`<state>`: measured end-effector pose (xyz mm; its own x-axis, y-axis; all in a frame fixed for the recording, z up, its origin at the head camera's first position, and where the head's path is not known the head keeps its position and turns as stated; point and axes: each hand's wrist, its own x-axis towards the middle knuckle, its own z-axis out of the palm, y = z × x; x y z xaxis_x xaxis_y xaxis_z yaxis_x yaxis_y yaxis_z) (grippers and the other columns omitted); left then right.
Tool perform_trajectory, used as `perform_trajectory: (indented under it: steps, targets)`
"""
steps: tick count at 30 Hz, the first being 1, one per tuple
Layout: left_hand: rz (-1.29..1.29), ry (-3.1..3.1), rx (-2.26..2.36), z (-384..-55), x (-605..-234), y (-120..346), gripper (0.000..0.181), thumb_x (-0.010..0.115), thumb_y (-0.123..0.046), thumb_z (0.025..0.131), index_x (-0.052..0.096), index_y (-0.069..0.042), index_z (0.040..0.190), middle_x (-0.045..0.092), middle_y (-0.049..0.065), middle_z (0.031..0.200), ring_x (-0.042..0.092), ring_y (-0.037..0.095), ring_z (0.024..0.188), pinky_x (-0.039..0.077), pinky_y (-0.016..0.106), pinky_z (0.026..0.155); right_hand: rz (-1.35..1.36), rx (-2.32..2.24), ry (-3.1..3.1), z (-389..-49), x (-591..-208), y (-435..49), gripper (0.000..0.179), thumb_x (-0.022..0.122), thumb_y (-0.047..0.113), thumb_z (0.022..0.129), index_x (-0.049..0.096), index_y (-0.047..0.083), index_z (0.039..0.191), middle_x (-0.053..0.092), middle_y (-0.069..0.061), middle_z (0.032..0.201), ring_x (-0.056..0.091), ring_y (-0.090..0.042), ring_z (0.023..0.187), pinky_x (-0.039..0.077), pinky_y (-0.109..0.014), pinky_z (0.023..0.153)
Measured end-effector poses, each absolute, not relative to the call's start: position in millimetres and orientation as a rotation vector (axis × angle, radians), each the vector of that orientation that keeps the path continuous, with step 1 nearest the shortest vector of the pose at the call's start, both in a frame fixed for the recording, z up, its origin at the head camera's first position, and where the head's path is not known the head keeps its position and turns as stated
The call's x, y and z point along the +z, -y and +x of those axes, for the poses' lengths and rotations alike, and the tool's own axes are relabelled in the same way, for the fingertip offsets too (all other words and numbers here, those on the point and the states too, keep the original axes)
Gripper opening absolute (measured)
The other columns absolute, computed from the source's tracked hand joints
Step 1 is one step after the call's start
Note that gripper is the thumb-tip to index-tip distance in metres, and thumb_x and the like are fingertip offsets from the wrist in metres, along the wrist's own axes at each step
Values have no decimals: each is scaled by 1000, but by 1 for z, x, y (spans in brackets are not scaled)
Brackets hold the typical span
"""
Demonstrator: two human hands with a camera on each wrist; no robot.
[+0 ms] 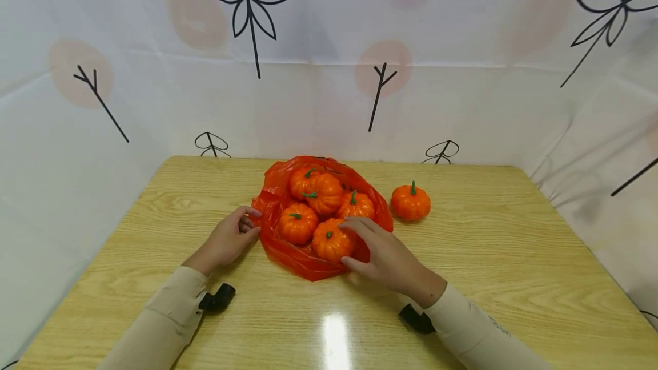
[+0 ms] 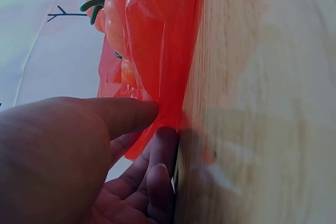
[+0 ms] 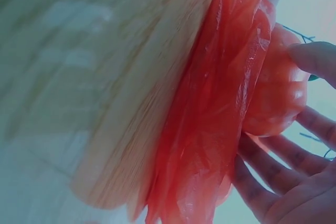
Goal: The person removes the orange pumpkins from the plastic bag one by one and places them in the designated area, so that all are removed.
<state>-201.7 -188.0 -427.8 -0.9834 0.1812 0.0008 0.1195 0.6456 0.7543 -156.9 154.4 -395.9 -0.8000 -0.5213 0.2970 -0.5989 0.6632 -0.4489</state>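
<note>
A red plastic bag (image 1: 295, 261) lies spread on the table with its mouth up, and several small orange pumpkins with green stems sit inside. My left hand (image 1: 228, 241) is at the bag's left edge, pinching the thin plastic between thumb and fingers, as the left wrist view shows. At the bag's front right, my right hand (image 1: 388, 258) holds the nearest pumpkin (image 1: 329, 244), thumb on one side and fingers spread round the other. The right wrist view shows this pumpkin (image 3: 273, 93) just above the bag's crumpled rim.
One more pumpkin (image 1: 410, 204) stands on the wooden table (image 1: 514, 278) outside the bag, to its right. Behind the table hangs a white cloth (image 1: 308, 113) with flower and twig prints. Black wrist devices (image 1: 218, 298) sit below both hands.
</note>
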Motion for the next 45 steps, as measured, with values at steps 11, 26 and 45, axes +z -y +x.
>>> perform_trajectory:
  steps: [11,26,45]
  targets:
    - [270,-2789,1260,-204,-429,189,28,63,-13,99,55,-7,125,62,10,100,61,17,88,53,34,83,932,830,2695,-156,-395,-155,56,80,32,86,55,20,135,55,-3,141,57,-24,128,50,-45,103]
    - [279,-2788,1261,-203,-429,190,28,63,-13,99,55,-7,125,62,10,101,61,17,88,52,34,83,907,835,2678,-158,-393,-157,57,79,34,87,54,20,136,54,-2,142,57,-25,128,50,-46,103]
    - [265,-2772,1278,-203,-430,190,28,63,-14,99,55,-8,125,62,10,102,61,17,89,52,33,83,861,875,2569,-161,-385,-164,59,80,29,86,53,15,137,50,-5,146,52,-29,134,48,-49,105]
